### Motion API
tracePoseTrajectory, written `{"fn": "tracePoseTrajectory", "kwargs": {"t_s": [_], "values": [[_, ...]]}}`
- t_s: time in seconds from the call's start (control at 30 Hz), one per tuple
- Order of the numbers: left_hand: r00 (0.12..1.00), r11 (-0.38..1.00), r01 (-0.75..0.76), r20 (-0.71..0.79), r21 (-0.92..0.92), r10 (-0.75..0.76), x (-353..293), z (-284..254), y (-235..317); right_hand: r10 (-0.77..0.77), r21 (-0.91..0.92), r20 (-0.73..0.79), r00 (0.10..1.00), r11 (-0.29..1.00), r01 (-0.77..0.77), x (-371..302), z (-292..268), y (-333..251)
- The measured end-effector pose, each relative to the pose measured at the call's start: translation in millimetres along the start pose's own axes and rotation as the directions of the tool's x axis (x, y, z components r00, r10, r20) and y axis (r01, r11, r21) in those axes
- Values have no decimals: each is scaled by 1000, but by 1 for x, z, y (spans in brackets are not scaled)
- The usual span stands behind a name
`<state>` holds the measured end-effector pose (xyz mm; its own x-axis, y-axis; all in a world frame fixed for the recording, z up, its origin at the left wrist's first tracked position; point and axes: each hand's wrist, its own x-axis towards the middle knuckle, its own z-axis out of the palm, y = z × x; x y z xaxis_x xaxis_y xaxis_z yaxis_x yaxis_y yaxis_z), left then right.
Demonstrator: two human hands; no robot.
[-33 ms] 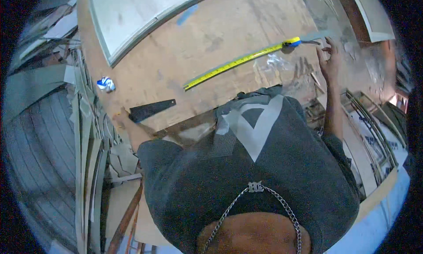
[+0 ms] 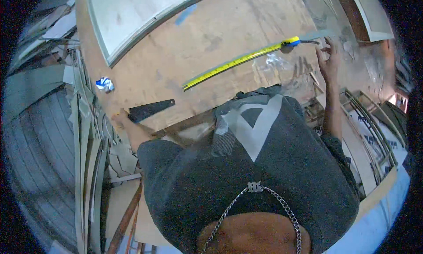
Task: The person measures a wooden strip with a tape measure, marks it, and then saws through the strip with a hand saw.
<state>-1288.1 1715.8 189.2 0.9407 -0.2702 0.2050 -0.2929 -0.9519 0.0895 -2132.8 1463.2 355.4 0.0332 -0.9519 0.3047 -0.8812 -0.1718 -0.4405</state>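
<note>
At the near left of the plywood worktop (image 2: 207, 38), my left hand (image 2: 120, 117) is closed at the handle end of a handsaw (image 2: 152, 109). The saw's black blade lies flat, pointing right; its handle is mostly hidden by the hand. A blue and yellow tape measure (image 2: 291, 42) rests toward the right side of the top. Its yellow tape (image 2: 233, 64) is drawn out to the left across the wood. A dark strap or cord reaches from the case toward my right hand (image 2: 328, 58), whose bent fingers are apart beside it and hold nothing visible.
A pale framed panel (image 2: 132, 20) lies at the far left of the worktop. Near the left edge sits a crumpled blue and white wrapper (image 2: 105, 84); clear plastic (image 2: 275, 59) lies below the tape. Upright offcut strips (image 2: 83, 166) crowd the left, and wooden frames (image 2: 370, 126) the right.
</note>
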Motion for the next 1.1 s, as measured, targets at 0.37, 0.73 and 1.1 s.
{"fn": "tracePoseTrajectory", "kwargs": {"t_s": [0.37, 0.73, 1.1], "values": [[997, 922, 23, 82, -387, 9, -5, -11, -30, 61, 61, 99, 993, 996, -67, -7, 21, 26], [875, 425, -293, -61, -857, 480, -134, -321, 136, -32, 435, -30, 999, 900, 42, 34, 0, -54], [-412, -318, -392, -144, -863, 900, -322, -335, 342, -727, 533, 379, 572, 677, 507, 21, -34, -217]]}}
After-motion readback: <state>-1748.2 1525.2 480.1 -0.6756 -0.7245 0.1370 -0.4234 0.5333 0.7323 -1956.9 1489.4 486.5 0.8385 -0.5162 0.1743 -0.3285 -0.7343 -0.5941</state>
